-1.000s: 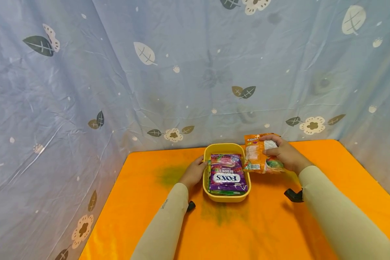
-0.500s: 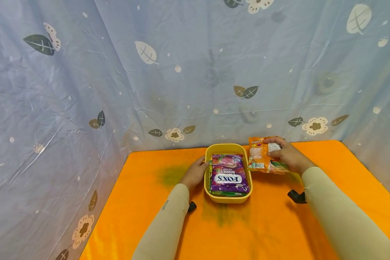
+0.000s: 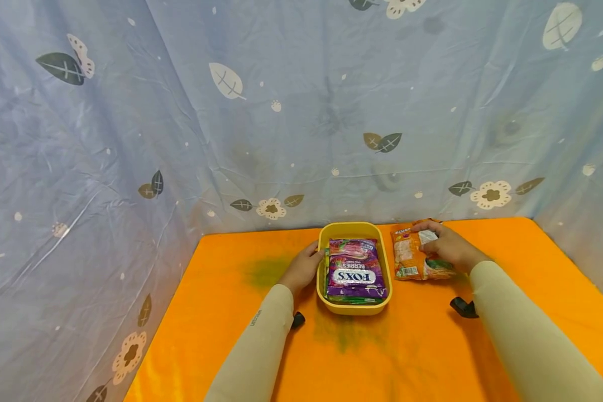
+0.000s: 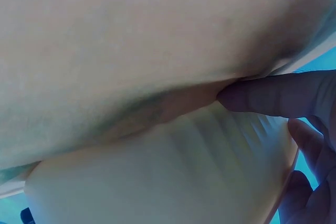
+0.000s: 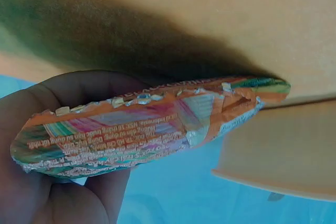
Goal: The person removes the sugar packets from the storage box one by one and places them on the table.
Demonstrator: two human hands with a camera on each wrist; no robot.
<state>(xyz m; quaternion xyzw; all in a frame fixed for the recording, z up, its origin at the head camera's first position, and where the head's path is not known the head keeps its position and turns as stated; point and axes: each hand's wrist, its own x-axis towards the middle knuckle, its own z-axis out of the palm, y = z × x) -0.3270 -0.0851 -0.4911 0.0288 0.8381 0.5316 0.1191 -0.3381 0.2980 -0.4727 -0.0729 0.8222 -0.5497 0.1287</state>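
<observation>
A yellow plastic container [image 3: 355, 309] stands on the orange table and holds a purple Fox's Berries candy bag [image 3: 355, 277] above a green packet [image 3: 352, 300]. My left hand [image 3: 300, 271] holds the container's left side; in the left wrist view the thumb [image 4: 257, 97] meets the ribbed wall [image 4: 173, 177]. To the right of the container, my right hand [image 3: 447, 245] grips an orange candy bag [image 3: 403, 252], thumb over its face and fingers along the far edge. The right wrist view has this orange bag [image 5: 142, 129] edge-on, close over the tabletop.
A blue patterned curtain [image 3: 301, 123] hangs behind and at both sides of the orange table [image 3: 231, 346]. Black wrist mounts [image 3: 464, 308] show below the sleeves. Dark green stains [image 3: 344, 335] mark the cloth near the container.
My right hand has moved the orange candy bag right and lowered it toward the table, away from the container's rim. My left hand stays at the container.
</observation>
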